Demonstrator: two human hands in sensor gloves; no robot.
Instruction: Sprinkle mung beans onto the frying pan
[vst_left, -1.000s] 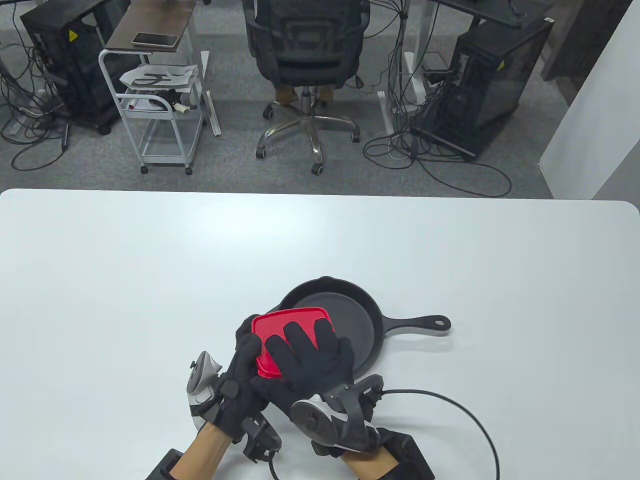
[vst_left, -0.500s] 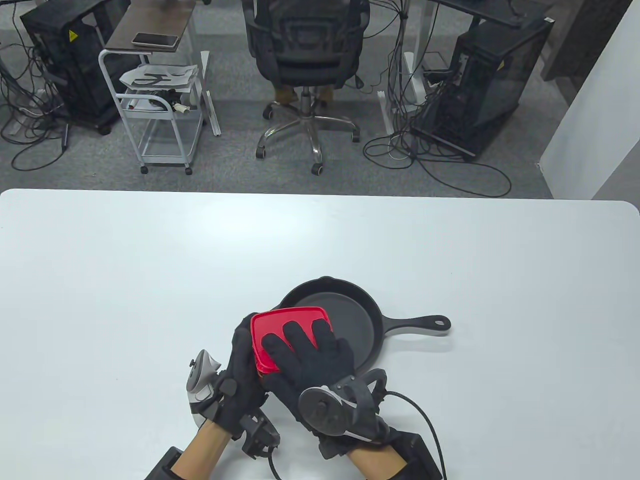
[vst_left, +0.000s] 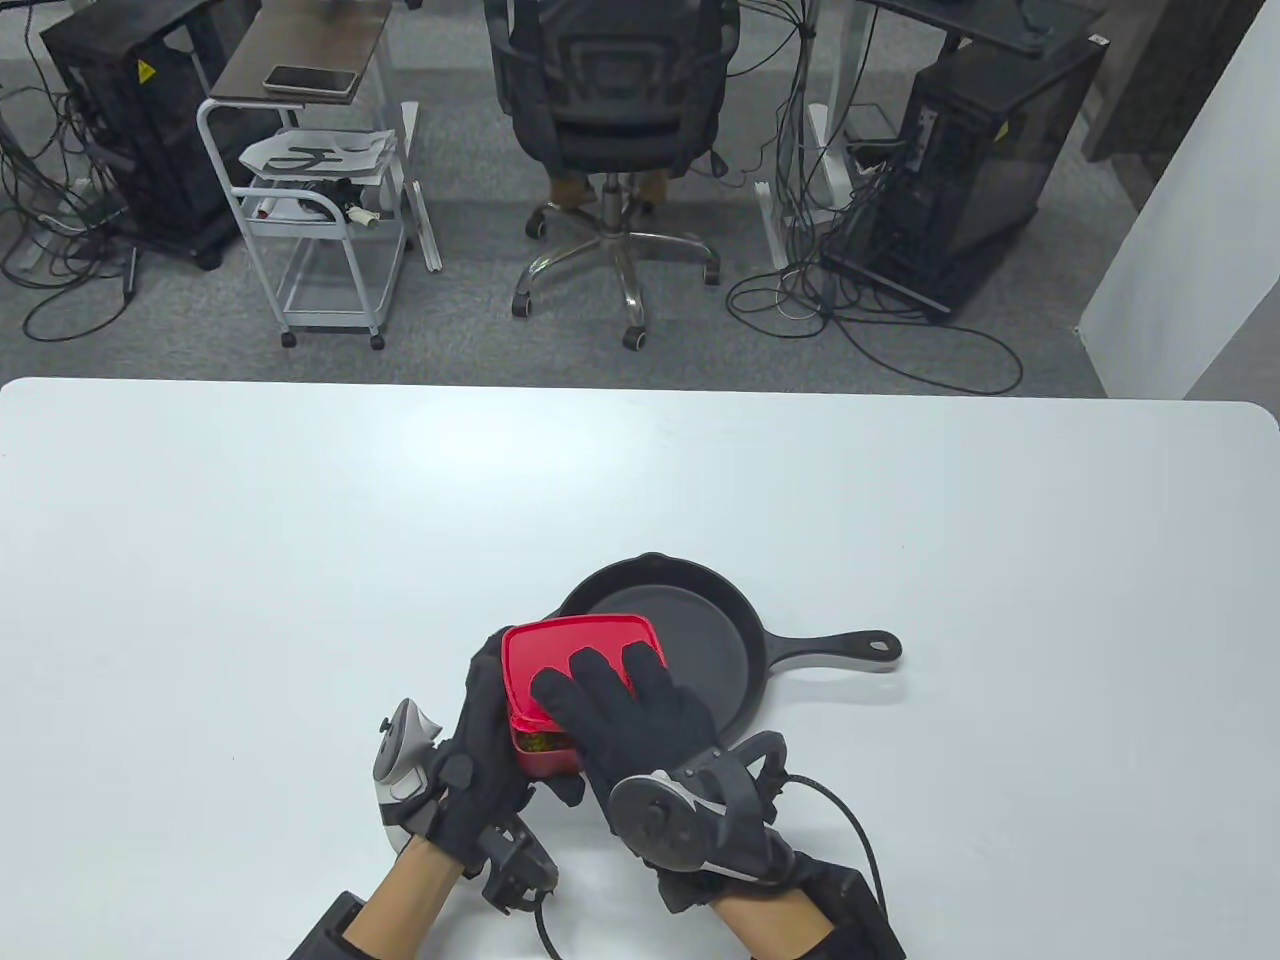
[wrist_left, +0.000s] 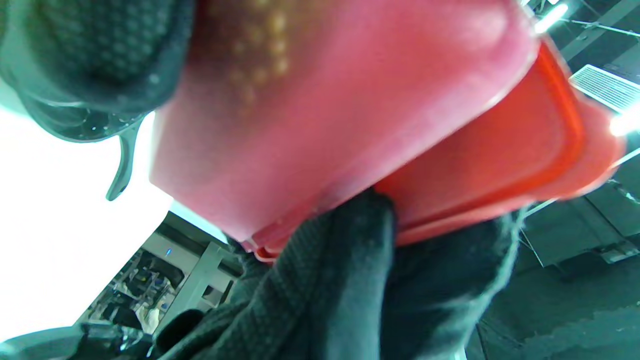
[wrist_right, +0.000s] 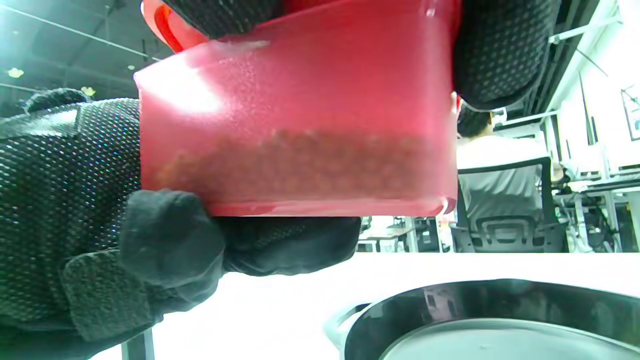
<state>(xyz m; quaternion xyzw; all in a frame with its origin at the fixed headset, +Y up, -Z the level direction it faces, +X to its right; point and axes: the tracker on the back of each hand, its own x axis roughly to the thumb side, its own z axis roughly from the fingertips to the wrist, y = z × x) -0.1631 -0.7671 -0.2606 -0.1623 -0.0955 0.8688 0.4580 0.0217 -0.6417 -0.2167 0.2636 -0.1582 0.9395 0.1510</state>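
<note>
A red plastic box with a red lid is held above the near left rim of the black frying pan. My left hand grips the box from the left and underneath. My right hand lies over the lid and grips its near edge, which stands lifted off the box. Mung beans show in the gap. In the right wrist view the beans lie along the box bottom, above the pan. In the left wrist view the lid sits askew on the box.
The pan's handle points right. A black cable loops on the table at my right wrist. The white table ends at a far edge, with an office chair and a cart beyond it.
My right hand has slid back toward me on the lid. The lid's near edge has come up off the box, and the beans now show. The left hand has barely moved.
</note>
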